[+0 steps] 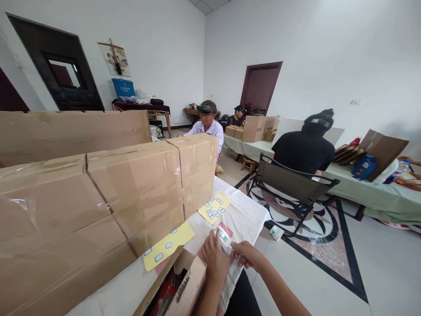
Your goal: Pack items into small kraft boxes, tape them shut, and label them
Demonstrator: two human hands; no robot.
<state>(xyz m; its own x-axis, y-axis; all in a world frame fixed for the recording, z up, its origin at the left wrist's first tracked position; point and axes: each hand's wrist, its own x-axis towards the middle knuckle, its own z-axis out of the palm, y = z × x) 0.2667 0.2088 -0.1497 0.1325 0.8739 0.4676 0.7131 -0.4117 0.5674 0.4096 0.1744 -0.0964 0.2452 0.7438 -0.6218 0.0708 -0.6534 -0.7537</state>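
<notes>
Left hand point(212, 250), right hand point(247, 254); white object point(225, 239) between, at fingertips.

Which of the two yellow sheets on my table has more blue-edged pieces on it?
The sheet at the right end of the stacked boxes; pieces crowd it, while the sheet beside the open box shows only a few.

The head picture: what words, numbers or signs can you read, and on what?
None can be read for sure.
Blue box: white letters, too small.
Blue container: label, too blurred.
Clear bottle: label, too blurred.
Tall cardboard box: print, too blurred.
White object: teal markings, too blurred.
</notes>
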